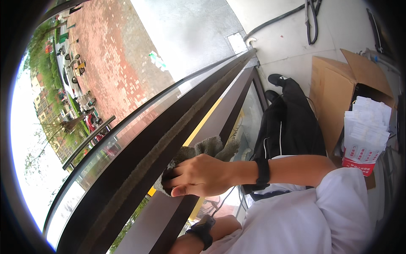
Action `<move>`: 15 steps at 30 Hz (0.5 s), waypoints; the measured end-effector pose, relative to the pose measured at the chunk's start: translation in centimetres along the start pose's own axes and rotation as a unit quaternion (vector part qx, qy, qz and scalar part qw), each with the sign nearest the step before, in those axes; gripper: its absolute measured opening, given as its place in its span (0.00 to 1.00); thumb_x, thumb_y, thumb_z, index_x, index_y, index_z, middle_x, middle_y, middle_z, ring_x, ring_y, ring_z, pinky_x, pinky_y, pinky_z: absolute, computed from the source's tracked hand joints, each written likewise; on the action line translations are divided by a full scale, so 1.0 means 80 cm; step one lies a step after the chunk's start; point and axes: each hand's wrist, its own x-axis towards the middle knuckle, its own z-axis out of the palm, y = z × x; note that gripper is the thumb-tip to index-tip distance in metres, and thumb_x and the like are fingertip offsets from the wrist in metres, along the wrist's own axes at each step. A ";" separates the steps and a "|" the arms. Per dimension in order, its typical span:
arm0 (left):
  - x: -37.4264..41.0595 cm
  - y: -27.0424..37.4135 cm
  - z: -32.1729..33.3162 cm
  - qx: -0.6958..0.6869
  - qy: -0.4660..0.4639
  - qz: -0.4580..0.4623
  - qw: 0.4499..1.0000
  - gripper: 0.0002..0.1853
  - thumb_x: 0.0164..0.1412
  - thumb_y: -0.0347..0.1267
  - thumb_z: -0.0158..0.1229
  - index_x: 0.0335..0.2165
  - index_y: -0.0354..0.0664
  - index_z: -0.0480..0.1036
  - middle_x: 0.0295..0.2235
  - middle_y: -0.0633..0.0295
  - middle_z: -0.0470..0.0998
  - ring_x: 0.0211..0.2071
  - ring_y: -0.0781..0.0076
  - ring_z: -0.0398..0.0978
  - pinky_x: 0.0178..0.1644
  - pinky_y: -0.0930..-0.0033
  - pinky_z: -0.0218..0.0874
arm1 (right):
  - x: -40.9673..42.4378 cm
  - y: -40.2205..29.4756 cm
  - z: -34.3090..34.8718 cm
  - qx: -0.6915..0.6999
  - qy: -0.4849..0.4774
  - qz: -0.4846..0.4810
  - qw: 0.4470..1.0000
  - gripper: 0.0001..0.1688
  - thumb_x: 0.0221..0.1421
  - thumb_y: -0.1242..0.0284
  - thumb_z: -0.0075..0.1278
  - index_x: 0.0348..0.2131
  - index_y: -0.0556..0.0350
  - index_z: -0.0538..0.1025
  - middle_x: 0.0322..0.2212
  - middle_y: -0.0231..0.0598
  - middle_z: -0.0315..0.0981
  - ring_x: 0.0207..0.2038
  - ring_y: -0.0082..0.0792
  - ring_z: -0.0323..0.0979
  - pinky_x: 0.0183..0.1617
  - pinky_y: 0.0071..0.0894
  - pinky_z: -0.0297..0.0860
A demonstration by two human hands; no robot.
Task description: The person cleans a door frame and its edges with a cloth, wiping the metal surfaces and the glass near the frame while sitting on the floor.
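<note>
My right hand, a black band on its wrist, has its fingers bent into a bunched grey cloth. The cloth lies against the edge of a dark metal door or window frame with glass panes. A rough grey-brown strip runs lengthwise along this frame. At the bottom edge of the picture, my left hand is mostly cut off; its fingers are hidden. A black strap with a small device and a cable sits on that wrist.
An open cardboard box stands right of my legs, with a stack of white printed packets at its opening. A black hose or cable lies on the pale floor. Beyond the glass are red paving, a metal rail and parked vehicles.
</note>
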 end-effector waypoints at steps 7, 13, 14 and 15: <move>-0.015 -0.004 0.004 0.004 -0.022 -0.027 0.999 0.16 0.55 0.35 0.48 0.39 0.39 0.73 0.50 0.52 0.70 0.53 0.49 0.68 0.62 0.48 0.55 | 0.002 0.069 -0.037 -0.002 -0.053 0.179 0.982 0.27 0.65 0.53 0.36 0.38 0.52 0.80 0.40 0.43 0.79 0.46 0.49 0.74 0.51 0.43 0.67; -0.016 -0.012 0.005 0.014 -0.033 -0.026 0.999 0.15 0.55 0.35 0.48 0.38 0.39 0.73 0.49 0.53 0.71 0.53 0.49 0.68 0.62 0.48 0.55 | -0.038 0.225 -0.110 -0.144 -0.068 0.303 0.940 0.28 0.64 0.52 0.35 0.50 0.48 0.76 0.48 0.43 0.76 0.51 0.50 0.71 0.55 0.43 0.65; -0.017 -0.013 0.006 0.013 -0.036 -0.027 0.999 0.15 0.55 0.35 0.48 0.38 0.39 0.73 0.49 0.53 0.71 0.53 0.49 0.68 0.62 0.48 0.55 | -0.047 0.262 -0.119 -0.140 -0.055 0.324 0.934 0.28 0.65 0.52 0.35 0.49 0.48 0.76 0.49 0.43 0.75 0.52 0.50 0.71 0.56 0.43 0.65; -0.017 -0.014 0.007 0.015 -0.038 -0.026 0.999 0.15 0.55 0.35 0.48 0.38 0.39 0.73 0.49 0.53 0.71 0.53 0.50 0.68 0.62 0.48 0.55 | -0.054 0.294 -0.130 -0.138 -0.044 0.343 0.928 0.28 0.65 0.52 0.35 0.48 0.49 0.76 0.50 0.42 0.74 0.53 0.49 0.70 0.56 0.43 0.64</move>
